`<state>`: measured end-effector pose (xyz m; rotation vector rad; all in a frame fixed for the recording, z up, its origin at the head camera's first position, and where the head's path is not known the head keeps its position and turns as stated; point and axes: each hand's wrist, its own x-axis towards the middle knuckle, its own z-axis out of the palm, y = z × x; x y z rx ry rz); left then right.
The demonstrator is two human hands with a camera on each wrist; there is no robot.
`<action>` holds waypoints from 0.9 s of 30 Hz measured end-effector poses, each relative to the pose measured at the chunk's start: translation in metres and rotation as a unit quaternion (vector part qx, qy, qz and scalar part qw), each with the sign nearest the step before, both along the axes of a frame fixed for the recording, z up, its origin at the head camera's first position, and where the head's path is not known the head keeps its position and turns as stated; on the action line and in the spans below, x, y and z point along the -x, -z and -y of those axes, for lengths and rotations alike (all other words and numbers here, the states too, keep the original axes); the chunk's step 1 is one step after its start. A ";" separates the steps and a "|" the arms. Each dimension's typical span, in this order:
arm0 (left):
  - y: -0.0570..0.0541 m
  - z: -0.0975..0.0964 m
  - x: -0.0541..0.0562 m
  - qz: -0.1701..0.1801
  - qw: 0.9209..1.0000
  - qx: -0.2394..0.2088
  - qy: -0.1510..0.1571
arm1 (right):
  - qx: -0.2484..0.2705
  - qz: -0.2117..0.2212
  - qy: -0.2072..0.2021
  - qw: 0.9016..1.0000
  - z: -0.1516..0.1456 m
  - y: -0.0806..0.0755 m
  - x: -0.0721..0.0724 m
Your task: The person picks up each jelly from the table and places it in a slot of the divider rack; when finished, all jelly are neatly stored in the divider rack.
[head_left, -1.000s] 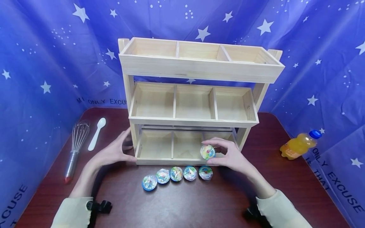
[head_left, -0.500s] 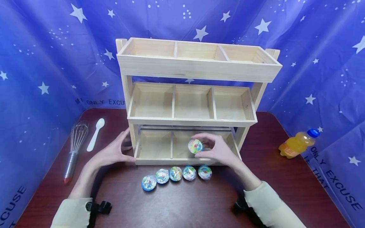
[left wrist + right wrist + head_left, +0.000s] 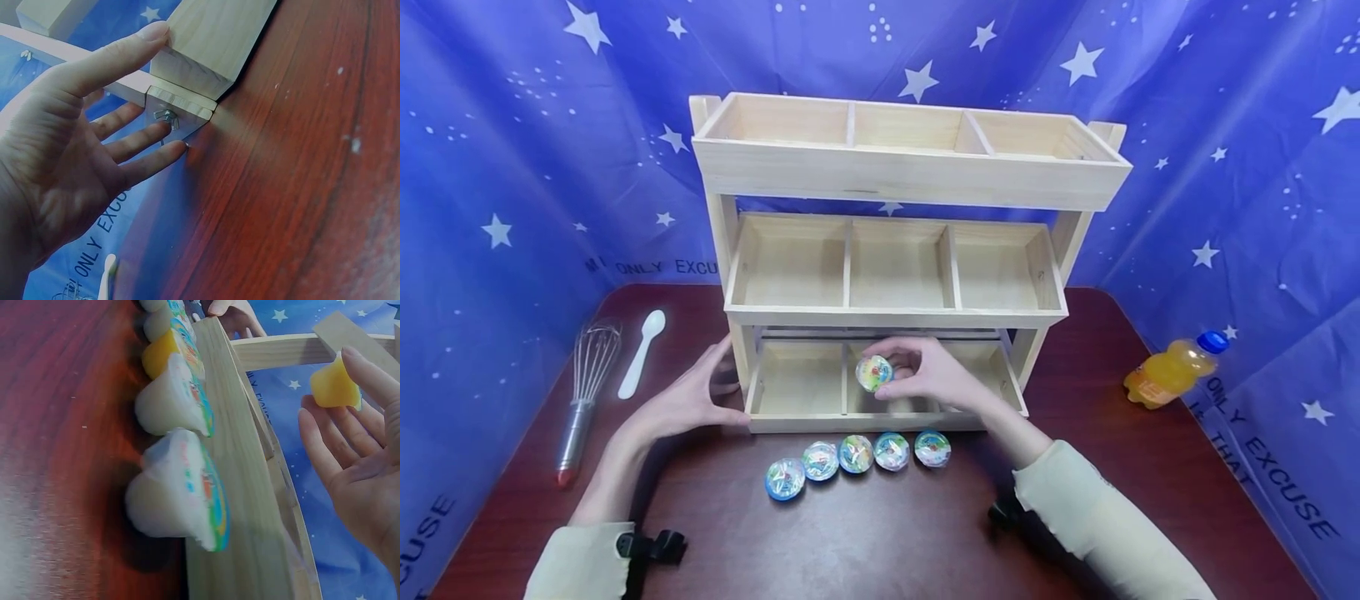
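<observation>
My right hand [image 3: 925, 373] pinches a jelly cup [image 3: 874, 373] with a printed lid, between thumb and fingers. It is over the middle compartment of the bottom tray of a three-tier wooden shelf [image 3: 880, 317]. The right wrist view shows this cup's yellow body [image 3: 331, 386]. At the shelf's lower left end is my left hand [image 3: 688, 398], fingers spread along the side post and thumb at the tray's front corner. In the left wrist view its fingers [image 3: 147, 164] reach by a wing nut [image 3: 166, 117]. Several more jelly cups [image 3: 856, 454] stand in a row before the shelf.
Left on the dark red table [image 3: 850, 550] lie a whisk [image 3: 580, 400] and a white spoon [image 3: 642, 354]. An orange drink bottle [image 3: 1172, 371] with a blue cap is at the right. Behind the shelf hangs a blue starry curtain [image 3: 820, 50].
My right hand has carried the jelly cup leftward, from the right part of the bottom tray to its middle compartment. My left hand stays at the shelf's end. The head view has shifted slightly.
</observation>
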<state>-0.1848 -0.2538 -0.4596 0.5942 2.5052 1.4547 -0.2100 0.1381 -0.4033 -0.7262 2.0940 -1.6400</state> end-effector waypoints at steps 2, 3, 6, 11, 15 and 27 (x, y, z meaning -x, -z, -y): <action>-0.001 0.000 0.000 -0.003 1.000 0.001 -0.001 | -0.019 0.006 -0.005 1.000 0.003 -0.002 0.005; -0.001 0.000 0.000 -0.004 1.000 0.002 -0.001 | -0.030 0.007 -0.008 0.999 0.005 -0.003 0.007; -0.002 0.000 0.000 -0.004 1.000 0.004 -0.002 | -0.063 0.005 -0.024 0.998 0.010 -0.005 0.015; -0.001 0.001 -0.001 0.000 1.000 0.015 -0.003 | -0.103 0.003 -0.043 0.994 0.020 -0.004 0.027; 0.001 0.000 0.001 -0.004 1.000 0.028 -0.005 | -0.122 0.000 -0.052 0.991 0.028 -0.002 0.035; -0.001 0.000 0.000 -0.004 0.999 0.050 -0.011 | -0.109 0.070 -0.117 0.985 0.063 0.003 0.053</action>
